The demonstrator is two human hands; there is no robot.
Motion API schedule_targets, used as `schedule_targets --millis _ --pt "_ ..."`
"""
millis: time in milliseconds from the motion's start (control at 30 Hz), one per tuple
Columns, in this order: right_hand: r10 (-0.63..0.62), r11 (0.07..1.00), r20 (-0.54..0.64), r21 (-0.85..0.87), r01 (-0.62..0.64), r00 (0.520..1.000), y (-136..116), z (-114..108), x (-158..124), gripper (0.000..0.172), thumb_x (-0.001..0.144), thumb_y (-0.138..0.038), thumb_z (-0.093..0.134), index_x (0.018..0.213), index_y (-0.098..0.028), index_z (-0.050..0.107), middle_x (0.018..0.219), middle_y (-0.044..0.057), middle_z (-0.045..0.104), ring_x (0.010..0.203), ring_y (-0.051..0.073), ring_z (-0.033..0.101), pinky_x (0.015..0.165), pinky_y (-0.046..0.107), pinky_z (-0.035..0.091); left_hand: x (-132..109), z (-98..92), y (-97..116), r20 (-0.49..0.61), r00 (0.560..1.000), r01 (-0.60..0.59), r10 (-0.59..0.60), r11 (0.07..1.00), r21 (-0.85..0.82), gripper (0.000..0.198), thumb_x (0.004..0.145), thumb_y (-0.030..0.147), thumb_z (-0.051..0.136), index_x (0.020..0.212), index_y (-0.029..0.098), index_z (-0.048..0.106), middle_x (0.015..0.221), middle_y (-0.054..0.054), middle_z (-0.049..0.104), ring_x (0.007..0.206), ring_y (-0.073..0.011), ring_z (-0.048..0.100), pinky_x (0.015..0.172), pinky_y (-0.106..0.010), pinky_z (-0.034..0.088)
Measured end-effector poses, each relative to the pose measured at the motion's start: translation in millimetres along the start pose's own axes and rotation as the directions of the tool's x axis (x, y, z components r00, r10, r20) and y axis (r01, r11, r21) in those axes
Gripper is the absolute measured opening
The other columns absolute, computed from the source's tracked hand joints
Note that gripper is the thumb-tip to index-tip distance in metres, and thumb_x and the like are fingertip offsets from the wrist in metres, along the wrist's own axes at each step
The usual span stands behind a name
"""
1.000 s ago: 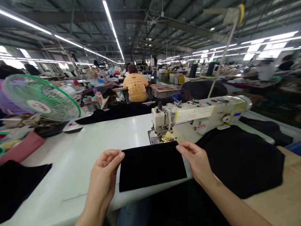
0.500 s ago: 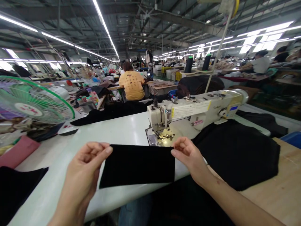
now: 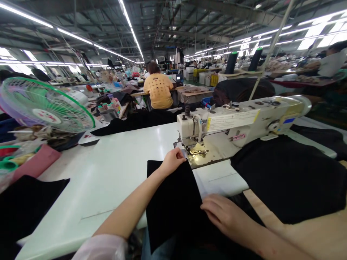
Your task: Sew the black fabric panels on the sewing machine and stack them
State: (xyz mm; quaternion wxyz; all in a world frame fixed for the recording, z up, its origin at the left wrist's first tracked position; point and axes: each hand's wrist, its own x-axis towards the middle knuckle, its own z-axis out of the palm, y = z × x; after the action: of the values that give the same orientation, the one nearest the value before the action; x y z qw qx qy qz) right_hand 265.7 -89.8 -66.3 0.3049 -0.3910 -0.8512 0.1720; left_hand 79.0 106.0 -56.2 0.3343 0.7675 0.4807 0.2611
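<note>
One broad, pale, glossy table [image 3: 124, 155] is stretching across our view, its smooth top reflecting soft streaks of light. On its right part our sewing machine [image 3: 244, 124] is standing, a cream-coloured body with a long, rounded arm. Nearer us, a pale wooden surface [image 3: 320, 233] is showing its grain beneath a large black cloth [image 3: 287, 177], matte and blunt-cornered. Off to the left, a round fan [image 3: 48, 108] is displaying its green rim and wire cage. Our black fabric piece [image 3: 173, 209], flat, dull-surfaced and roughly four-sided, is resting with its upper part on the table, just in front of the machine's head, while its lower part is hanging past the front edge. Our right hand [image 3: 222, 213] is gripping its right edge with bunched fingers; our left hand [image 3: 173, 160] is pinching its upper right corner. Beside that corner, a small gold-coloured metal piece [image 3: 199, 152] is gleaming under the machine's head.
</note>
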Motion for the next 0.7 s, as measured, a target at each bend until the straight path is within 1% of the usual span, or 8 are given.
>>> schedule_targets --millis 67,133,233,300,400,500,600,700 --pt "-0.026 0.997 0.003 -0.073 0.026 1.000 4 -3 -3 0.022 0.095 -0.004 0.042 0.103 -0.016 0.059 0.095 0.009 0.067 0.085 0.022 0.062 0.077 0.036 0.053 -2 3.1 -4 -0.016 1.000 -0.018 0.017 1.000 -0.008 0.014 0.069 0.013 0.061 0.065 0.021 0.051 0.065 0.004 0.057 0.064 -0.0137 0.053 0.061 -0.025 0.040" --pt "-0.040 0.992 -0.001 -0.116 0.040 0.999 6 -5 -2 0.021 0.095 -0.004 0.042 0.099 -0.016 0.059 0.091 0.008 0.066 0.081 0.021 0.061 0.074 0.036 0.053 0 2.7 -6 -0.013 1.000 -0.027 0.027 1.000 -0.013 0.013 0.068 0.010 0.058 0.065 0.021 0.051 0.067 0.003 0.058 0.065 -0.0134 0.054 0.064 -0.025 0.041" --pt "-0.038 0.983 -0.018 -0.181 0.034 0.999 8 -8 5 0.020 0.092 -0.004 0.046 0.094 -0.017 0.062 0.088 0.007 0.065 0.080 0.021 0.059 0.072 0.036 0.052 13 4.0 -6 -0.012 1.000 -0.002 0.002 1.000 -0.014 0.012 0.068 0.010 0.058 0.067 0.021 0.052 0.065 0.003 0.058 0.063 -0.0133 0.054 0.062 -0.025 0.041" --pt "-0.013 0.979 -0.033 -0.204 0.006 0.999 11 -9 10 0.021 0.089 -0.003 0.048 0.091 -0.017 0.062 0.091 0.008 0.065 0.085 0.023 0.060 0.074 0.038 0.052 24 6.4 -6 -0.019 1.000 0.025 -0.025 1.000 -0.014 0.013 0.068 0.012 0.060 0.068 0.021 0.051 0.065 0.003 0.058 0.062 -0.0133 0.055 0.061 -0.026 0.042" --pt "0.017 0.987 -0.051 -0.161 -0.025 0.999 15 -9 14 0.022 0.086 -0.001 0.048 0.091 -0.018 0.062 0.098 0.009 0.067 0.093 0.025 0.063 0.080 0.040 0.054 37 9.0 -6 -0.022 0.998 0.053 -0.053 0.999 -0.010 0.016 0.068 0.012 0.063 0.069 0.020 0.050 0.066 0.002 0.060 0.062 -0.0135 0.057 0.061 -0.026 0.043" --pt "0.025 0.993 -0.073 -0.112 -0.033 0.997 19 -6 14 0.023 0.087 -0.001 0.047 0.094 -0.019 0.061 0.102 0.010 0.068 0.097 0.025 0.064 0.084 0.041 0.055 42 9.2 -4 -0.026 0.997 0.076 -0.075 0.997 0.013 0.017 0.067 0.010 0.063 0.068 0.020 0.049 0.063 0.003 0.058 0.060 -0.0134 0.055 0.059 -0.026 0.041" --pt "0.038 0.994 -0.073 -0.096 -0.045 0.997 21 -3 14 0.023 0.087 -0.002 0.047 0.095 -0.019 0.061 0.103 0.010 0.068 0.097 0.025 0.064 0.084 0.042 0.056 44 8.4 -1 -0.022 0.996 0.085 -0.084 0.996 0.040 0.018 0.067 0.011 0.065 0.067 0.020 0.049 0.061 0.004 0.056 0.059 -0.0134 0.055 0.057 -0.026 0.039" --pt "0.050 0.994 -0.067 -0.092 -0.056 0.997 21 -3 15 0.022 0.086 -0.002 0.048 0.094 -0.018 0.061 0.102 0.011 0.069 0.096 0.026 0.065 0.083 0.043 0.057 47 7.8 1 -0.017 0.997 0.083 -0.082 0.994 0.072 0.018 0.068 0.013 0.067 0.068 0.020 0.050 0.060 0.004 0.056 0.059 -0.0136 0.055 0.057 -0.025 0.039"
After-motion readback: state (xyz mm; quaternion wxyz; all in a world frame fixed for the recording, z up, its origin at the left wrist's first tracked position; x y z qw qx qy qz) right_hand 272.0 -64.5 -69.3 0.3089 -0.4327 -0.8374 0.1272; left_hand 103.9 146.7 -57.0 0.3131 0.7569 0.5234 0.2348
